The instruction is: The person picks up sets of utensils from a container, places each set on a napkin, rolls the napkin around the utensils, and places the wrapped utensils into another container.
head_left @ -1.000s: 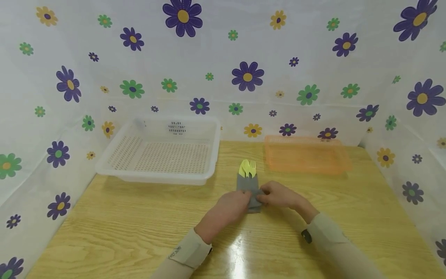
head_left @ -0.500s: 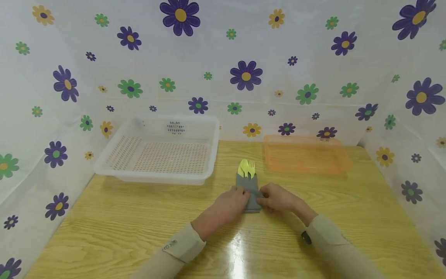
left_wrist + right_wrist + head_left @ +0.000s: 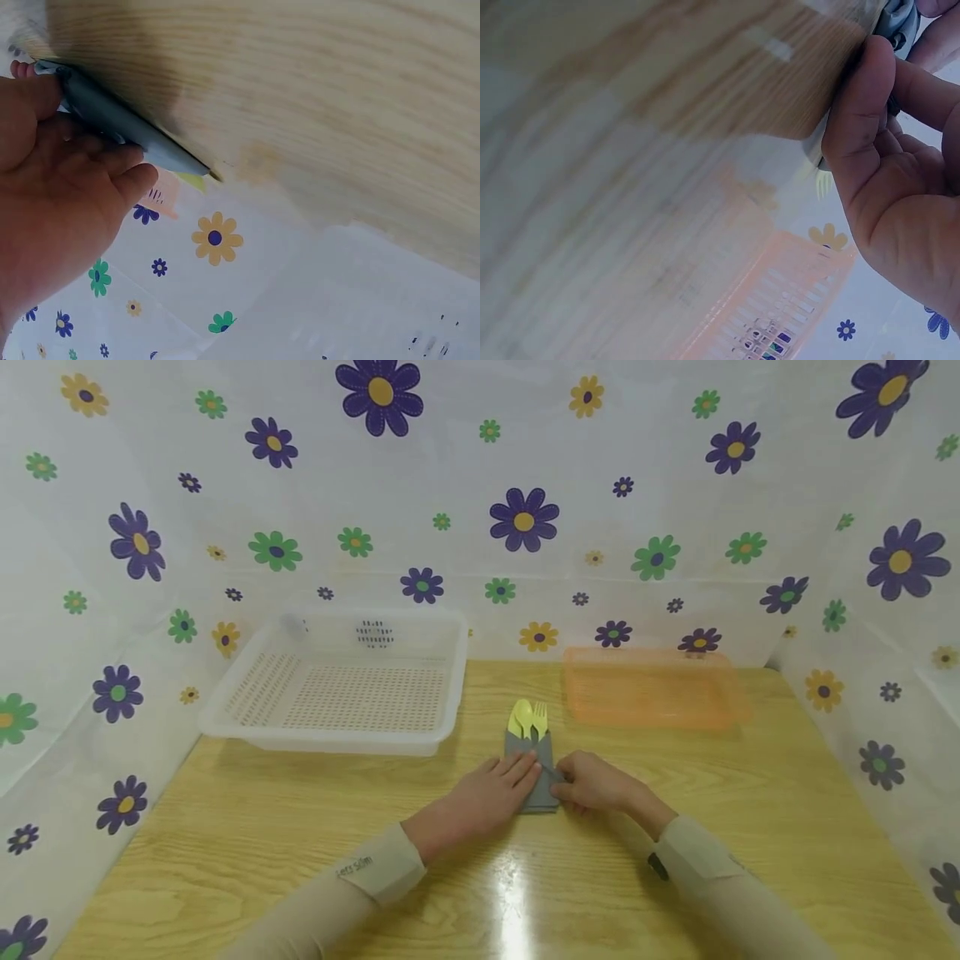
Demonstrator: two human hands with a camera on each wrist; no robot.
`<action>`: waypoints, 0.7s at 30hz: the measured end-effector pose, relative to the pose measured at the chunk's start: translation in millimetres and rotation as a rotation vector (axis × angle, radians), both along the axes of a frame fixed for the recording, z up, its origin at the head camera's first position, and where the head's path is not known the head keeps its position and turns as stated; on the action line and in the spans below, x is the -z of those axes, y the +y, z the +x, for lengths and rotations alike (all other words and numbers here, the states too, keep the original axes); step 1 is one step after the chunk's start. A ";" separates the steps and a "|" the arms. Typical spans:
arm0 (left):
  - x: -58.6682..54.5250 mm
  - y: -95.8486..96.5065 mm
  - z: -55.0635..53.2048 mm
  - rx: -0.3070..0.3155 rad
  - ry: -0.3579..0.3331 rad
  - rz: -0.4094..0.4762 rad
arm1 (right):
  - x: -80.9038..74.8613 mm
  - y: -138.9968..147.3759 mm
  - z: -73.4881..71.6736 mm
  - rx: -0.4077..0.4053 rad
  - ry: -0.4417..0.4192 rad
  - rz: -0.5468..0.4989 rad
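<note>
A grey cloth cutlery wrap (image 3: pixel 542 793) lies on the table, with a yellow-green spoon (image 3: pixel 523 714), fork (image 3: pixel 540 717) and a third utensil sticking out of its far end. My left hand (image 3: pixel 491 793) rests on the wrap's left side, its fingers stretched across the cloth. On the right, my right hand (image 3: pixel 596 783) pinches a narrow strip or fold of the cloth between thumb and fingers. The left wrist view shows the wrap (image 3: pixel 127 120) edge-on past the left fingers. In the right wrist view, the pinching fingers hide most of the grey cloth (image 3: pixel 900 22).
A white perforated basket (image 3: pixel 337 739) stands at the back left of the wooden table (image 3: pixel 300 810). At the back right is a translucent orange basket (image 3: pixel 652 714). A flower-patterned white sheet (image 3: pixel 442 468) encloses the back and sides.
My left hand has shifted from curled fingers near the wrap's middle to straighter fingers laid across it. The right hand keeps its pinch, and the cloth's near end looks flatter.
</note>
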State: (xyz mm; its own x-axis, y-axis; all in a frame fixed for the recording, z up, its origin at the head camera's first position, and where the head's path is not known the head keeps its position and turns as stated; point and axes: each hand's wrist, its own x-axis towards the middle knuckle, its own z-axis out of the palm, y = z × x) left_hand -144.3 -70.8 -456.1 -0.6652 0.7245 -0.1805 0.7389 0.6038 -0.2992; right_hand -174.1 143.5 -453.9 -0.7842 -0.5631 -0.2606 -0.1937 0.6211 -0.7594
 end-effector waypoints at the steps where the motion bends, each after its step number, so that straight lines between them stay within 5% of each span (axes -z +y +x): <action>1: 0.8 -0.1 -1.4 0.002 -0.012 0.003 | -0.3 0.8 -0.4 0.000 0.004 0.003; 21: 3.7 -1.1 -5.7 0.058 0.008 -0.007 | -1.1 1.7 3.1 0.122 -0.185 -0.168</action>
